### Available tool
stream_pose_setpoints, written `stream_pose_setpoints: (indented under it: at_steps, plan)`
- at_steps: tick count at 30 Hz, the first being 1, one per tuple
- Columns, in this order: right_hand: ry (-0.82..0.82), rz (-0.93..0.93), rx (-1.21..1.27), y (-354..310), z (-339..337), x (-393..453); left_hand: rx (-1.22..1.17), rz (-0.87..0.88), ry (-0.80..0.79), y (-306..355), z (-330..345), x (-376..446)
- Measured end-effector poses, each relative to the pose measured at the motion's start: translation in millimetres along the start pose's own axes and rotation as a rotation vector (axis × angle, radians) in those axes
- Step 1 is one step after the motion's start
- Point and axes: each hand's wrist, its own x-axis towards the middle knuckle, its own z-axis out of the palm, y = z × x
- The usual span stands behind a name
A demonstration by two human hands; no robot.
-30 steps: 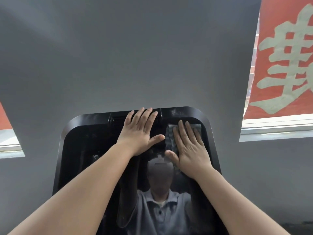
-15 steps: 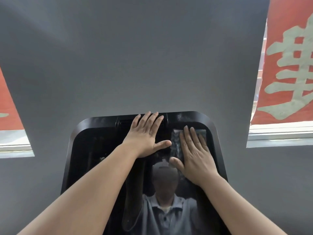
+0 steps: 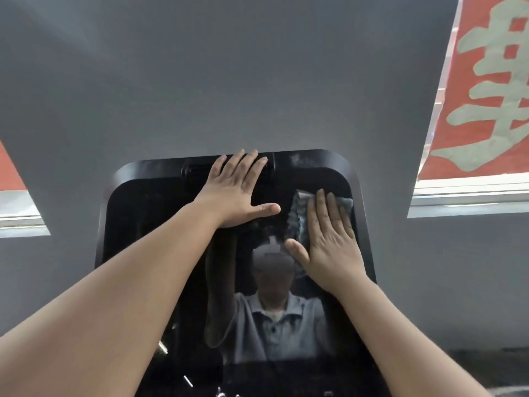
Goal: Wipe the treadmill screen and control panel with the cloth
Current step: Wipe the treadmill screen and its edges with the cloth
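Note:
The treadmill's glossy black screen fills the lower middle of the view and mirrors a person in a grey polo shirt. My left hand lies flat with straight fingers on the screen's top edge, over a dark vent. My right hand presses flat on a blue-grey cloth against the upper right of the screen. The cloth shows to the left of my fingers and above their tips; the rest of it is under my palm. The control panel below the screen is barely in view.
A plain grey wall stands behind the treadmill. Red banners with pale characters hang in the window at the upper right and at the left edge. White window sills run beneath them.
My right hand has slid the cloth to the right and a little up, toward the screen's upper right corner. My left hand stays on the top edge. The view has shifted slightly.

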Motion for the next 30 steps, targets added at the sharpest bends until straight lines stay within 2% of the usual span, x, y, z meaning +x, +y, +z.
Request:
stream_pose_setpoints:
  at_steps: [4,6,10,13,16,22,26,30]
  plan:
    - [-0.016,-0.055,-0.002,-11,35,-128,0.003,-0.006,0.051,1,5,-1]
    - [-0.050,-0.072,-0.005,-13,43,-165,0.014,-0.010,0.142,3,14,-7]
    - [-0.029,-0.077,-0.029,-6,43,-134,0.013,-0.032,0.338,10,45,-23]
    - [0.009,-0.056,-0.052,1,29,-68,-0.013,-0.032,0.367,12,55,-31]
    - [-0.006,-0.023,-0.066,1,19,-38,-0.056,-0.006,0.387,21,58,-43]
    - [-0.036,-0.051,-0.051,-4,37,-114,-0.091,0.073,0.439,58,89,-108]
    - [-0.088,-0.097,-0.053,-8,46,-182,-0.024,0.105,0.376,73,116,-158]
    - [-0.103,-0.095,-0.045,-12,45,-177,0.004,0.077,0.324,71,129,-179]
